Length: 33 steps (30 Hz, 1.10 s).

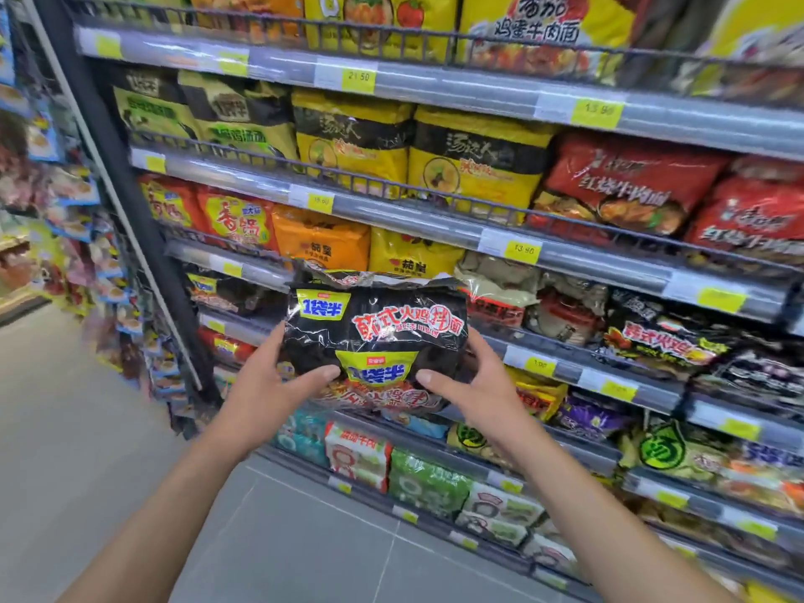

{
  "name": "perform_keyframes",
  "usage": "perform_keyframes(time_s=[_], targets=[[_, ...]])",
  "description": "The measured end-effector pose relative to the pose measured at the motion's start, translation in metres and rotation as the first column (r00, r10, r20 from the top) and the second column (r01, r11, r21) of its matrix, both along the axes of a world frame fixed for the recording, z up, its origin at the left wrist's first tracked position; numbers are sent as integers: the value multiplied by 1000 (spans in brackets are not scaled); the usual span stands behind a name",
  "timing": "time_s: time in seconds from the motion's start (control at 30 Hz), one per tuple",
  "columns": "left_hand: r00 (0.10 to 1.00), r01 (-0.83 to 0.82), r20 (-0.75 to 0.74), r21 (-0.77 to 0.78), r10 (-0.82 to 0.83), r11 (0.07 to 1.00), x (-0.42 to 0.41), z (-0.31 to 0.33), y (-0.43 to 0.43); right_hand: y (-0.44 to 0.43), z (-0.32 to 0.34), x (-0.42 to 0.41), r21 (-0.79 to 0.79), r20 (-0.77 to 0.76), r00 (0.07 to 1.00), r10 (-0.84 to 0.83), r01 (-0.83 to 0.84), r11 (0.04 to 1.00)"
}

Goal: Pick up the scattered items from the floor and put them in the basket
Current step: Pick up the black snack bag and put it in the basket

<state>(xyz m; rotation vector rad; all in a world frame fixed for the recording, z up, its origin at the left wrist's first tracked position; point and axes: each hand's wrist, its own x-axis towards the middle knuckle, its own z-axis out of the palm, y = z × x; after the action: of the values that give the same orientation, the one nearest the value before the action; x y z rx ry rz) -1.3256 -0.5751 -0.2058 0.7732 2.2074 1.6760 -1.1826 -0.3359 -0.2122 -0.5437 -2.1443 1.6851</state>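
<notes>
A black multipack of instant noodles (383,324), printed with red lettering and yellow-blue labels, is held up in front of the store shelves at chest height. My left hand (265,385) grips its lower left edge, thumb across the front. My right hand (474,385) grips its lower right edge the same way. No basket shows in the head view.
Tall shelves (565,263) packed with yellow, red, orange and black noodle packs fill the right and centre. A black upright post (130,202) marks the shelf end. Grey tiled floor (108,472) opens to the left, with hanging snack packets (78,237) along the aisle beyond.
</notes>
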Motion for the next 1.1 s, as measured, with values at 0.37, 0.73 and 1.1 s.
perform_keyframes(time_s=[0.37, 0.73, 1.1], targets=[[940, 324, -77, -94, -332, 941, 74, 14, 127, 55, 22, 172, 88, 14, 927, -376, 373, 924], [720, 687, -72, -64, -690, 723, 306, 27, 282, 97, 18, 441, 87, -56, 674, -737, 738, 669], [381, 923, -41, -35, -924, 383, 598, 4, 368, 73, -10, 724, 15, -69, 293, -954, 956, 293]])
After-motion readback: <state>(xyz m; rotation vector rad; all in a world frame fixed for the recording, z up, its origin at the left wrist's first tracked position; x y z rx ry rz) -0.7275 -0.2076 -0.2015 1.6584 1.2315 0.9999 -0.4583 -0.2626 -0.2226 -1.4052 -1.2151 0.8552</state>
